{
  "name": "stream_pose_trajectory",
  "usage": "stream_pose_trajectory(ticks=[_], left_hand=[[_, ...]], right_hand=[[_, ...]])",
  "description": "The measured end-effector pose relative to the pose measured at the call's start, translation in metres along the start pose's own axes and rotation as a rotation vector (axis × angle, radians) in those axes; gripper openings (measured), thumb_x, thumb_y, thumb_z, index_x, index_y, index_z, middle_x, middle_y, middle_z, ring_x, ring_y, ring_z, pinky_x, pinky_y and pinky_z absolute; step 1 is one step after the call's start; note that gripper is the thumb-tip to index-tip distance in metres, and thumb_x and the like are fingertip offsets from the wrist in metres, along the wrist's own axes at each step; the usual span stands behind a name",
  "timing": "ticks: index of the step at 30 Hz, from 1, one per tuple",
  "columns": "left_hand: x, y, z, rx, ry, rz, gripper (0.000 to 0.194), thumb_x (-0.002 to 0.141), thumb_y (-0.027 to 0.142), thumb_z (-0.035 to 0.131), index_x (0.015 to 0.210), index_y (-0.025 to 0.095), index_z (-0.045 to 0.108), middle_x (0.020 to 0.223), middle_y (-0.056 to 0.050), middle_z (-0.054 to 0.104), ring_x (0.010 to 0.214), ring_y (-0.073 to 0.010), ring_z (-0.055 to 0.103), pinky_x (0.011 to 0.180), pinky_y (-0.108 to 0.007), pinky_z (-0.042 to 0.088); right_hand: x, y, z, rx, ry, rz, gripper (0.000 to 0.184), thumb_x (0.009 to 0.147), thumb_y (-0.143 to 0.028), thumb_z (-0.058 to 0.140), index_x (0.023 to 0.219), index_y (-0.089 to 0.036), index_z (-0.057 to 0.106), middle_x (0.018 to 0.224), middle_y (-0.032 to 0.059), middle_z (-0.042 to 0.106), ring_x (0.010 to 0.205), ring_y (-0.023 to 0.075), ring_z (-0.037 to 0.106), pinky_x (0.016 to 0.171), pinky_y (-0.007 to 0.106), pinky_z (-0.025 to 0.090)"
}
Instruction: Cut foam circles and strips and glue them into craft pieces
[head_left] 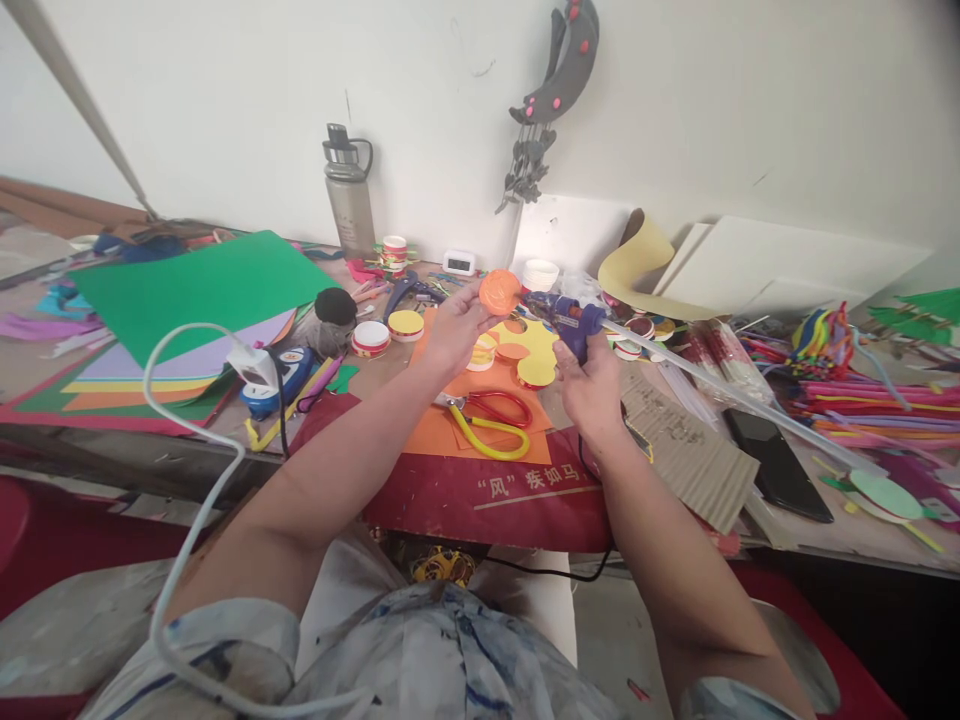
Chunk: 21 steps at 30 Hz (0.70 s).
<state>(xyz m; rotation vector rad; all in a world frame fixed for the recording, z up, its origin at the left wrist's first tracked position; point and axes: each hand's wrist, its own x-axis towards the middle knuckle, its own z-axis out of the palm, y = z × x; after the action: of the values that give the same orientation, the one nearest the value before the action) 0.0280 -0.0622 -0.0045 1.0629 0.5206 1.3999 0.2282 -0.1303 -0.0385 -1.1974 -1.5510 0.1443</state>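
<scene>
My left hand point(459, 322) holds up a round orange disc point(499, 291) by its edge, over the middle of the table. My right hand point(589, 385) is wrapped round the handle of a blue glue gun point(576, 322). A long clear glue stick point(720, 385) runs out of its back end toward the right. The gun's nozzle points left and is at the disc's right edge; whether they touch I cannot tell. Below the hands lie orange paper point(427, 430), a yellow paper circle point(536, 368) and scissors point(491, 425) with one red and one yellow handle loop.
Coloured paper sheets point(202, 285), a power strip point(274, 385) and its white cable cover the left side. A bottle point(349, 195) stands by the wall. On the right are corrugated cardboard point(679, 440), a black phone point(778, 465) and bundled pipe cleaners point(862, 405).
</scene>
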Motion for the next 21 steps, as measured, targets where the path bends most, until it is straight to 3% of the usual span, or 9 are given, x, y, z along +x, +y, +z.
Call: stream_pose_trajectory(ticks=[5, 10, 14, 18, 21], left_hand=[[0.001, 0.000, 0.000, -0.030, -0.006, 0.028, 0.028, 0.077, 0.026, 0.087, 0.102, 0.020, 0.077, 0.111, -0.005, 0.083, 0.112, -0.0215, 0.078, 0.113, -0.041, 0.059], [-0.003, -0.002, 0.004, 0.017, -0.013, -0.035, 0.032, 0.075, 0.027, 0.091, 0.103, 0.020, 0.077, 0.106, -0.004, 0.082, 0.108, -0.0199, 0.078, 0.114, -0.041, 0.058], [-0.001, -0.003, 0.000, 0.011, 0.033, -0.021, 0.032, 0.077, 0.030, 0.090, 0.105, 0.020, 0.077, 0.111, -0.005, 0.081, 0.108, -0.0202, 0.077, 0.113, -0.044, 0.060], [0.009, -0.011, -0.013, 0.115, 0.133, -0.125, 0.021, 0.081, 0.022, 0.085, 0.100, 0.018, 0.077, 0.104, -0.007, 0.081, 0.095, -0.0180, 0.077, 0.107, -0.047, 0.064], [0.015, -0.025, -0.023, 0.238, 0.114, -0.255, 0.023, 0.074, 0.017, 0.087, 0.094, 0.017, 0.076, 0.089, -0.007, 0.080, 0.085, -0.0194, 0.076, 0.099, -0.049, 0.066]], right_hand=[[-0.001, -0.005, 0.001, -0.001, 0.043, 0.034, 0.036, 0.103, -0.048, 0.062, 0.128, -0.023, 0.069, 0.100, 0.0103, 0.074, 0.097, 0.0320, 0.071, 0.091, 0.050, 0.060], [0.000, -0.004, 0.001, 0.019, 0.046, 0.023, 0.041, 0.104, -0.050, 0.061, 0.134, -0.023, 0.068, 0.103, 0.0108, 0.075, 0.097, 0.0315, 0.072, 0.091, 0.050, 0.061], [0.000, -0.001, 0.003, 0.054, 0.036, 0.024, 0.044, 0.105, -0.053, 0.059, 0.138, -0.024, 0.066, 0.107, 0.0108, 0.077, 0.095, 0.0304, 0.071, 0.088, 0.049, 0.061], [0.001, -0.003, 0.005, 0.160, 0.025, 0.105, 0.043, 0.104, -0.055, 0.060, 0.135, -0.026, 0.064, 0.108, 0.0077, 0.077, 0.076, 0.0228, 0.066, 0.069, 0.039, 0.059], [0.004, -0.006, 0.006, 0.302, 0.050, 0.200, 0.034, 0.098, -0.052, 0.064, 0.119, -0.026, 0.063, 0.104, 0.0053, 0.078, 0.064, 0.0165, 0.057, 0.055, 0.031, 0.050]])
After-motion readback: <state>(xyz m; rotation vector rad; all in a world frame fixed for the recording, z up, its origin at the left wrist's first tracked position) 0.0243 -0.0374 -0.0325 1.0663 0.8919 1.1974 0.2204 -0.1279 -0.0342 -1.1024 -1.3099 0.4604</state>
